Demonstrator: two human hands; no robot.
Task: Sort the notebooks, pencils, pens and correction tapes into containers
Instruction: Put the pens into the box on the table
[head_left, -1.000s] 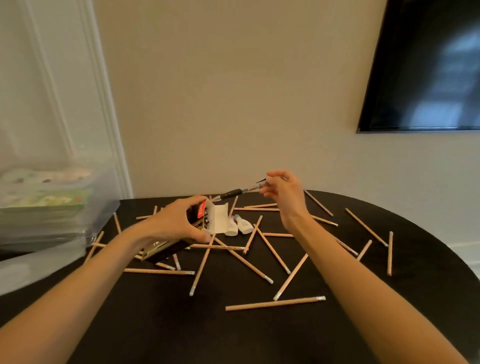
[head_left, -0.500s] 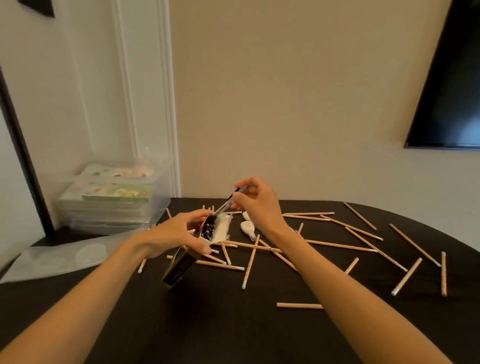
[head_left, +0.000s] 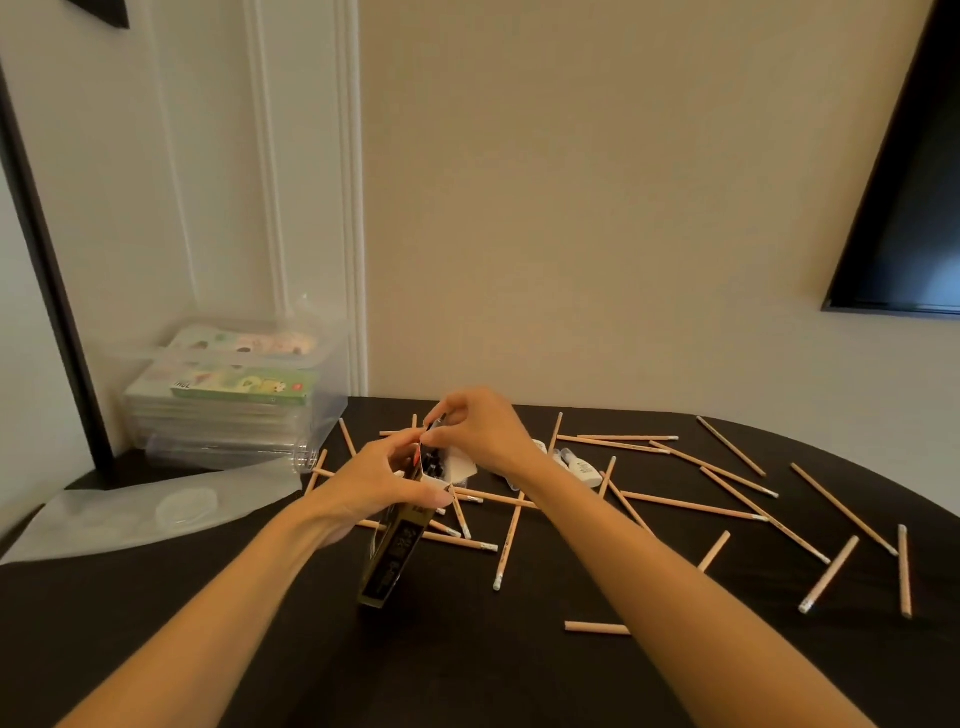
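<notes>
My left hand (head_left: 371, 486) grips a black and gold pen box (head_left: 397, 556), held tilted with its open white flap end up; black pen ends show inside. My right hand (head_left: 475, 431) pinches the top of a black pen (head_left: 435, 422) whose lower part is inside the box's opening. Several wooden pencils (head_left: 685, 506) lie scattered over the black table (head_left: 467, 665). Two white correction tapes (head_left: 579, 467) lie just right of my right wrist. Notebooks (head_left: 244, 387) are stacked in a clear plastic bin (head_left: 327, 415) at the back left.
A clear bin lid (head_left: 150, 512) lies flat at the table's left, in front of the bin. A dark screen (head_left: 904, 208) hangs on the wall at the right. The table's curved edge runs along the right side.
My right hand has carried the pen left and down, from level above the table into the box's opening. The box tipped more upright. My view shifted left.
</notes>
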